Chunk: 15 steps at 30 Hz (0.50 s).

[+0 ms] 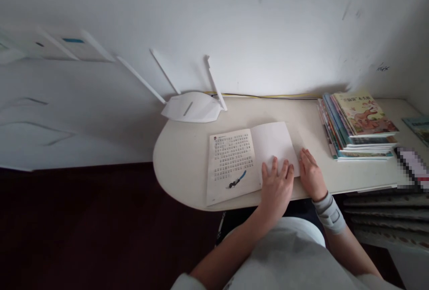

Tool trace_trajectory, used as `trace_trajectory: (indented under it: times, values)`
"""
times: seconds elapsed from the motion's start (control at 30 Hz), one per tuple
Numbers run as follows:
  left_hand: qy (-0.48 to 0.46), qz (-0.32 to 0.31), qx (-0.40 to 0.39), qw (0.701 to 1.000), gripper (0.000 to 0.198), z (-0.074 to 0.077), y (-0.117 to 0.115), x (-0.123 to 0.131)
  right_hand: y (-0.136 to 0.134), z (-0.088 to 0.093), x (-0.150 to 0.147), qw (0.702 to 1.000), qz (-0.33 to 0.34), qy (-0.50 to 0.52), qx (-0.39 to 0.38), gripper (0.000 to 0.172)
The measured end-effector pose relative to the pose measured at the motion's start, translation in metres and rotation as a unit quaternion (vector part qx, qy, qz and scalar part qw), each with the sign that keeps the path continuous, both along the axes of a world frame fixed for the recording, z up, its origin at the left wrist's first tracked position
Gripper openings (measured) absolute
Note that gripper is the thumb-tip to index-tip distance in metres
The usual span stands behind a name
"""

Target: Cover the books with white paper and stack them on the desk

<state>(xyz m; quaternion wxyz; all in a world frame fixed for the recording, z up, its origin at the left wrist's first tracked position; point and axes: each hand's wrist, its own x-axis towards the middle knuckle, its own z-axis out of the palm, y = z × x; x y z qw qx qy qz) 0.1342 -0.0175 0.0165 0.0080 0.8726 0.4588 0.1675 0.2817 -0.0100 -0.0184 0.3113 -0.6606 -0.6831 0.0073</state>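
An open book (233, 158) lies near the front edge of the white table (187, 147). Its left page bears printed characters and a small dark and blue drawing, while the right page looks blank. My left hand (276, 187) rests on the lower part of the right page, fingers spread. Beside the book's right edge is my right hand (311, 174), turned on its side with its fingers stretched out and close together near the page edge. A grey band (330, 214) wraps my right wrist.
A white router (192, 107) with raised antennas stands at the back left by the wall. Stacked books (363, 118) sit to the right, with a teal book (417, 129) and a pixelated object (414, 167) beyond. Cables run along the wall.
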Motion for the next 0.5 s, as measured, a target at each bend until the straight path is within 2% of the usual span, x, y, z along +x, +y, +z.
trace_trajectory:
  times: [0.17, 0.3, 0.37, 0.43, 0.5]
  values:
    - [-0.015, -0.015, 0.009, 1.0, 0.034, -0.001, -0.002, 0.002, 0.0, -0.002, 0.001, 0.999, 0.012, -0.031, -0.007, 0.044]
    - [-0.019, -0.059, -0.01, 0.998, 0.029, 0.001, 0.005, -0.005, 0.0, -0.003, -0.001, 0.996, 0.015, -0.089, -0.019, 0.042]
    - [-0.02, -0.101, -0.037, 0.994, 0.029, 0.01, 0.018, -0.012, 0.0, -0.001, -0.004, 0.992, 0.004, -0.125, -0.022, 0.039]
    - [-0.012, -0.134, -0.061, 0.989, 0.034, 0.023, 0.043, -0.019, 0.002, 0.004, -0.008, 0.986, -0.013, -0.162, -0.028, 0.038]
    - [0.001, -0.115, -0.049, 0.992, 0.036, 0.036, 0.075, -0.022, 0.006, 0.01, -0.012, 0.978, -0.023, -0.202, -0.047, 0.037]
